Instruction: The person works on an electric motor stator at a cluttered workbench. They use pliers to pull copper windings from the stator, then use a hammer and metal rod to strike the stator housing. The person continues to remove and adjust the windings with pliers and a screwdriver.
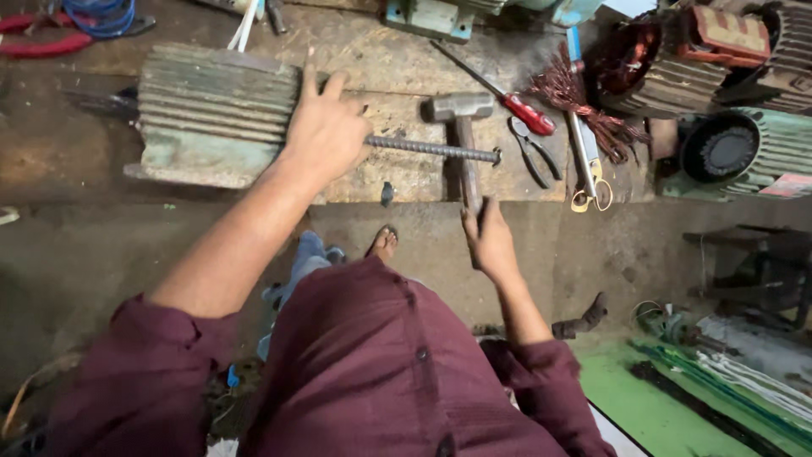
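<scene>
Grimy workshop table (pixel 397 182), left hand (pixel 326 131) spread flat against a ribbed green motor housing (pixel 211 114), fingers wide over a threaded rod (pixel 436 150), right hand (pixel 486 241) fingers closed around a hammer (pixel 461 127) handle at the table edge, red-handled screwdriver (pixel 507 97) nearby.

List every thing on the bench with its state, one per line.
Left hand: open, resting on the motor housing.
Right hand: gripping the hammer handle.
Motor housing: lying on its side.
Hammer: flat, head away.
Ribbed rod: lying across the hammer handle.
Scissors: closed.
Pliers: slightly open.
</scene>
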`<action>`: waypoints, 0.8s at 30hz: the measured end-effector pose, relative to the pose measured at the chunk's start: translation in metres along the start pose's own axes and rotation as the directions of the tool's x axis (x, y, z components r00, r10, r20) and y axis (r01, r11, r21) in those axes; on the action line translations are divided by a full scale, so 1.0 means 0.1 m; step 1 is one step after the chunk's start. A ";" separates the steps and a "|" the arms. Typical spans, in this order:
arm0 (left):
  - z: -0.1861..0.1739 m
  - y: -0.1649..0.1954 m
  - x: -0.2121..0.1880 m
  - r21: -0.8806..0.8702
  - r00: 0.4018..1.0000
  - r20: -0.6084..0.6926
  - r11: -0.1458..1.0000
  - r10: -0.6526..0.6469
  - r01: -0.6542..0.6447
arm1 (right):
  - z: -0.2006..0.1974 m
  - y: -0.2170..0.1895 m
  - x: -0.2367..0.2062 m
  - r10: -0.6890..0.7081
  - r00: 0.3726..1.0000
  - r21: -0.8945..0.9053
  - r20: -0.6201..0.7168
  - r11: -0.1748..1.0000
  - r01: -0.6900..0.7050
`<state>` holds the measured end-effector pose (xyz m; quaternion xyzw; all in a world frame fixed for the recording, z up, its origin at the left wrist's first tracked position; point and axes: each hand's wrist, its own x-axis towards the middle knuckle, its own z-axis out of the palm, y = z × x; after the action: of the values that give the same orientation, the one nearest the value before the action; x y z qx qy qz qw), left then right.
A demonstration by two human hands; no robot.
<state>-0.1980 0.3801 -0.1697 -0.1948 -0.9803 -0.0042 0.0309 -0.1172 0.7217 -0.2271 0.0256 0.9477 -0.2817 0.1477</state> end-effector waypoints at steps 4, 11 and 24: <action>-0.04 -0.01 0.02 0.005 0.995 0.100 1.000 -0.004 0.004 | -0.36 0.01 0.05 0.167 0.864 0.562 0.476 0.698 -0.444; -0.10 0.02 0.02 -0.042 0.984 0.173 0.998 -0.045 0.053 | -0.05 -0.10 0.58 -0.193 0.725 0.741 0.661 0.017 -0.671; -0.04 0.04 0.02 0.068 0.978 0.206 0.997 -0.040 0.027 | -2.75 2.08 -2.08 0.640 0.769 0.911 0.004 0.315 -0.267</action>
<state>-0.1980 0.3843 -0.1651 -0.1766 -0.9810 0.0473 -0.0653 0.0353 1.0531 -0.0561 0.4188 0.6248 -0.6589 0.0112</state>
